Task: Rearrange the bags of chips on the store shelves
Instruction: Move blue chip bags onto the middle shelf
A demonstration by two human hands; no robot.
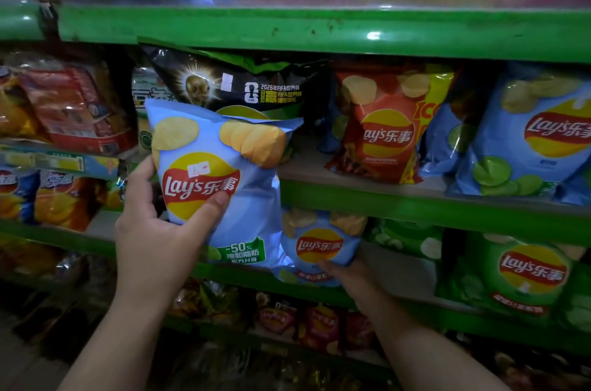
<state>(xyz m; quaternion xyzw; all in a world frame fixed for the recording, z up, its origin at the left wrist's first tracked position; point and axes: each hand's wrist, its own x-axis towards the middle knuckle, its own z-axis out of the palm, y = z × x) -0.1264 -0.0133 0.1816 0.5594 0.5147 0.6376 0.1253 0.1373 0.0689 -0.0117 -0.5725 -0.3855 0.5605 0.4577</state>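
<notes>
Film, glossy and pale blue, formed the large blue bag (220, 179) of chips, a puffed pillow shape with a crimped, slightly folded top edge and printed golden chip slices above a round red-and-yellow logo. It was held upright in the air in front of the middle shelf, its lower part overlapping the green shelf edge (415, 199). The left hand (153, 230) gripped it at the lower left: the thumb pressed flat across the logo and a fingertip curled round the bag's left side, the other fingers hidden behind it.

Just below and to the right, the small blue bag (319, 246) stood on the next shelf down, the same soft, shiny pillow form. The right hand (348, 272) held its lower edge, thumb on the front and fingers tucked behind, in dim light.

Behind the large bag's top a black bag (236, 83) with a gold trophy print leaned forward, crinkled and reflective. To its right on the same shelf stood a red bag (380, 131), then a blue lime bag (531, 141) printed with green slices. Rounded green bags (524, 272) sat on the shelf below, right of the small one. The shelf rails were painted metal, smooth, rounded and scuffed.
</notes>
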